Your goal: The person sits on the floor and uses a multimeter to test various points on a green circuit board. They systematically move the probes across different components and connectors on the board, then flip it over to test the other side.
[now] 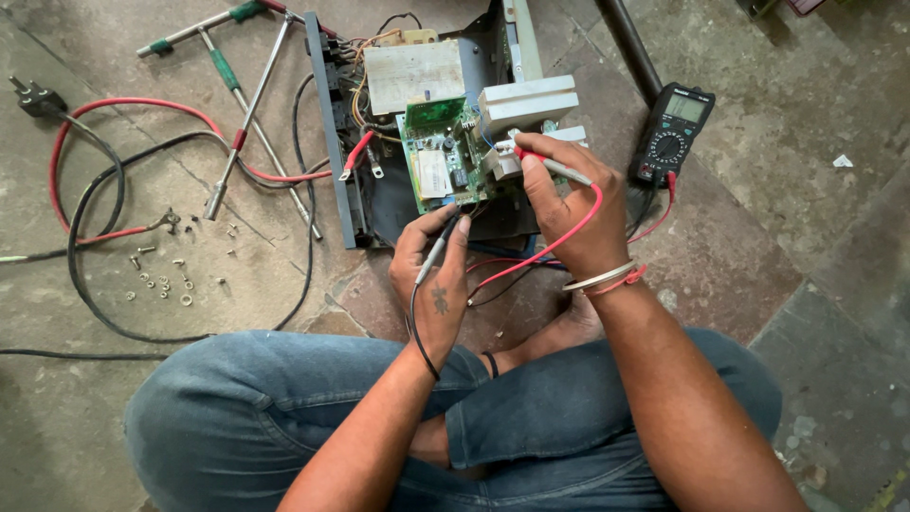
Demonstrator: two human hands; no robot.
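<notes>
My left hand (431,275) pinches a black test probe (438,251) whose tip points up toward the green circuit board (438,156). My right hand (569,209) grips a red test probe (550,166); its tip touches the white part at the board's right edge. A red lead (540,251) and a black lead (417,332) trail from the probes. The board sits inside an opened dark metal case (379,204) on the floor, together with a white block (526,102) and a pale shielded module (415,74). A black multimeter (671,133) lies to the right of the case.
Several loose screws and washers (163,275) are scattered on the stone floor at left. T-handle wrenches (242,104) lie at the upper left beside red and black cables (90,190) and a plug (33,97). A dark pole (630,47) stands at the top. My crossed legs in jeans (284,408) fill the foreground.
</notes>
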